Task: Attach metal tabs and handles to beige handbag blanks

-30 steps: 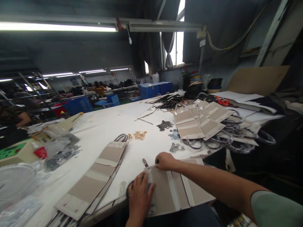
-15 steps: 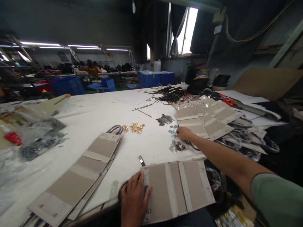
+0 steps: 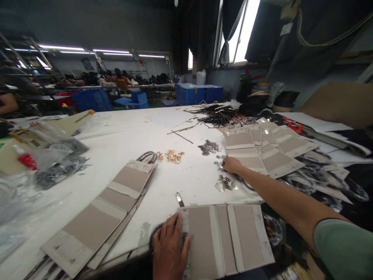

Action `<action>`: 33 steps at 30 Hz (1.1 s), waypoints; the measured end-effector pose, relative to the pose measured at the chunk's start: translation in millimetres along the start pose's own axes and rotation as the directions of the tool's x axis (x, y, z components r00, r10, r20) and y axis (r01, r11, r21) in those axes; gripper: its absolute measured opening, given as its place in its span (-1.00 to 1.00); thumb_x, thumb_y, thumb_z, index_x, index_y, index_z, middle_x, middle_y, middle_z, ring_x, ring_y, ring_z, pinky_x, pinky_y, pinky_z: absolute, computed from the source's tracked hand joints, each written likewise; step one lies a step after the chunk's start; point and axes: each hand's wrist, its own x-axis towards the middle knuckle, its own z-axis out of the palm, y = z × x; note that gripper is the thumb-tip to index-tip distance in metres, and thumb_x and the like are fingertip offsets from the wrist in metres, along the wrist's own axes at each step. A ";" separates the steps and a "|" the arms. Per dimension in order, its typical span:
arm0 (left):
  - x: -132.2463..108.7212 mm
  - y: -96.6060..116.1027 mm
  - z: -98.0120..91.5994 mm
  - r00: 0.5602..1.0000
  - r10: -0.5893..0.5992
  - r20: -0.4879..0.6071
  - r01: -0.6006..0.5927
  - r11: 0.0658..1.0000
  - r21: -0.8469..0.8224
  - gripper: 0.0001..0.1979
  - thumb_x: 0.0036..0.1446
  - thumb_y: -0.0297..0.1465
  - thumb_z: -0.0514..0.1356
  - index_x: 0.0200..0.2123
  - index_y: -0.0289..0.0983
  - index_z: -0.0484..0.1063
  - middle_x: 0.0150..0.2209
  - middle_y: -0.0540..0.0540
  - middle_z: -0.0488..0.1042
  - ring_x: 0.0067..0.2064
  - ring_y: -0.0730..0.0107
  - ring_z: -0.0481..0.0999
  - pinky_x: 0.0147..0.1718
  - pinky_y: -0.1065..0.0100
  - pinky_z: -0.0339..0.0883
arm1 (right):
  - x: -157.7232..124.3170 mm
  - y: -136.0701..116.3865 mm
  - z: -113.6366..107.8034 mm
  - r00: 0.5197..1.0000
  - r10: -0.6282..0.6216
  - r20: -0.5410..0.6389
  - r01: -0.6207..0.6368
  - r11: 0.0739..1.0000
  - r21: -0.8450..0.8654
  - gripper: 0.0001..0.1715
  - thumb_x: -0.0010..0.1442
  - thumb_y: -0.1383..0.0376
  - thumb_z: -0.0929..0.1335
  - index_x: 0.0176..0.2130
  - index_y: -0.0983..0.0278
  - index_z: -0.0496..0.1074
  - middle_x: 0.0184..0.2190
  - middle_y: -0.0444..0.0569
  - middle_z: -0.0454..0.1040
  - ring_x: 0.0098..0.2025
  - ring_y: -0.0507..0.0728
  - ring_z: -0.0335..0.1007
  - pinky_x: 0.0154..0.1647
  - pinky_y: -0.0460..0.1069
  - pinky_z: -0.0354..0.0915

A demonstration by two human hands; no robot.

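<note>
A beige bag panel (image 3: 201, 237) with pale cross strips lies in front of me, its near part reaching past the table edge. My left hand (image 3: 170, 245) is closed over its left edge, fingers on top and thumb toward the middle, beside a dark handle. A strap tab (image 3: 180, 199) with a metal end sticks out beyond the panel. My right hand (image 3: 232, 165) reaches out to a small group of shiny metal plates (image 3: 218, 163), fingertips pinched together at them. Which plate they hold is mostly hidden. Below that hand lies another pile of metal plates (image 3: 225, 183).
Stacked panels (image 3: 99, 214) with handles lie at left, more panels (image 3: 271, 151) at right. Gold fittings (image 3: 174, 156), grey metal pieces (image 3: 209, 147) and black strips (image 3: 217, 114) lie on the white table (image 3: 125, 136). Plastic bags (image 3: 58, 159) cover the left side. A person (image 3: 122, 82) is far back.
The view has swung slightly left, so things appear shifted right. My right hand stays at the small plates, and my left hand remains on the panel.
</note>
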 end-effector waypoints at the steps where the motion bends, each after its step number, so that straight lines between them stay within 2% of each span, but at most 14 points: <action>1: -0.1 -0.1 -0.2 1.000 0.007 -0.004 -0.007 1.000 0.003 -0.49 0.34 -0.32 0.16 0.34 -0.18 0.34 0.29 -0.16 0.46 0.28 0.10 0.38 0.18 0.03 0.19 | -0.1 0.9 -0.2 1.000 -0.010 -0.001 0.010 1.000 0.008 -0.71 0.10 0.34 0.45 -0.15 0.23 0.69 -0.09 0.14 0.68 -0.03 0.28 0.59 -0.13 -0.02 0.37; 12: -2.8 2.0 -0.9 1.000 0.003 -0.018 -0.003 1.000 -0.004 -0.49 0.33 -0.34 0.16 0.33 -0.18 0.35 0.29 -0.15 0.46 0.28 0.12 0.39 0.19 0.05 0.17 | -10.1 1.3 -8.4 0.994 -0.084 -0.069 0.088 0.994 0.062 -0.75 0.21 0.29 0.40 -0.24 0.33 0.69 -0.21 0.16 0.69 -0.16 0.22 0.57 -0.22 -0.06 0.30; 18: -2.9 3.5 -2.6 1.000 -0.019 0.004 0.019 1.000 -0.011 -0.48 0.32 -0.34 0.19 0.33 -0.18 0.34 0.29 -0.16 0.46 0.28 0.12 0.39 0.19 0.05 0.17 | -34.2 -13.5 -32.4 0.988 -0.127 -0.090 0.140 0.977 0.160 -0.76 0.22 0.36 0.38 -0.21 0.34 0.68 -0.27 0.11 0.69 -0.24 0.17 0.56 -0.29 -0.08 0.29; 21: -1.3 8.6 -7.7 0.998 -0.049 0.044 0.050 0.998 -0.035 -0.48 0.32 -0.33 0.20 0.32 -0.18 0.35 0.29 -0.17 0.46 0.28 0.09 0.39 0.20 0.03 0.19 | -65.4 -39.2 -38.7 0.972 -0.234 -0.031 0.235 0.945 0.228 -0.73 0.24 0.31 0.38 -0.15 0.31 0.68 -0.30 0.03 0.68 -0.36 0.09 0.53 -0.36 -0.10 0.29; 23: 0.2 12.3 -11.7 0.995 -0.068 0.077 0.073 0.996 -0.059 -0.48 0.32 -0.31 0.22 0.32 -0.18 0.35 0.29 -0.19 0.46 0.29 0.06 0.39 0.21 0.00 0.20 | -95.9 -65.6 -33.2 0.937 -0.347 0.042 0.320 0.899 0.297 -0.74 0.23 0.26 0.40 -0.15 0.26 0.68 -0.33 -0.05 0.68 -0.41 0.05 0.50 -0.39 -0.12 0.29; 26: 1.8 16.3 -16.0 0.989 -0.100 0.111 0.111 0.989 -0.097 -0.46 0.31 -0.27 0.23 0.33 -0.18 0.35 0.29 -0.21 0.45 0.30 0.02 0.39 0.23 -0.04 0.19 | -146.3 -110.3 -12.3 0.826 -0.536 0.175 0.403 0.778 0.481 -0.75 0.19 0.26 0.41 -0.17 0.24 0.68 -0.37 -0.09 0.67 -0.45 0.04 0.47 -0.41 -0.11 0.30; 28: 2.1 17.9 -17.6 0.985 -0.117 0.123 0.132 0.983 -0.124 -0.47 0.32 -0.26 0.23 0.32 -0.19 0.36 0.30 -0.21 0.45 0.31 0.02 0.38 0.24 -0.04 0.18 | -172.2 -136.2 4.7 0.772 -0.607 0.190 0.435 0.722 0.538 -0.75 0.16 0.31 0.41 -0.20 0.25 0.69 -0.37 -0.09 0.67 -0.41 0.05 0.49 -0.36 -0.11 0.31; 30: 1.7 19.1 -18.7 0.983 -0.127 0.134 0.146 0.979 -0.142 -0.47 0.32 -0.26 0.24 0.32 -0.20 0.36 0.30 -0.21 0.45 0.31 0.03 0.38 0.24 -0.03 0.18 | -186.7 -154.8 19.3 0.762 -0.628 0.159 0.480 0.712 0.512 -0.75 0.13 0.36 0.40 -0.21 0.26 0.69 -0.34 -0.08 0.68 -0.33 0.07 0.53 -0.28 -0.10 0.32; 33: 0.4 20.0 -19.8 0.980 -0.135 0.146 0.158 0.975 -0.157 -0.46 0.31 -0.26 0.25 0.32 -0.22 0.35 0.30 -0.22 0.44 0.31 0.04 0.37 0.24 -0.01 0.17 | -191.9 -167.6 33.2 0.770 -0.627 0.119 0.528 0.731 0.432 -0.72 0.14 0.38 0.39 -0.20 0.26 0.70 -0.29 -0.05 0.70 -0.25 0.11 0.57 -0.21 -0.08 0.32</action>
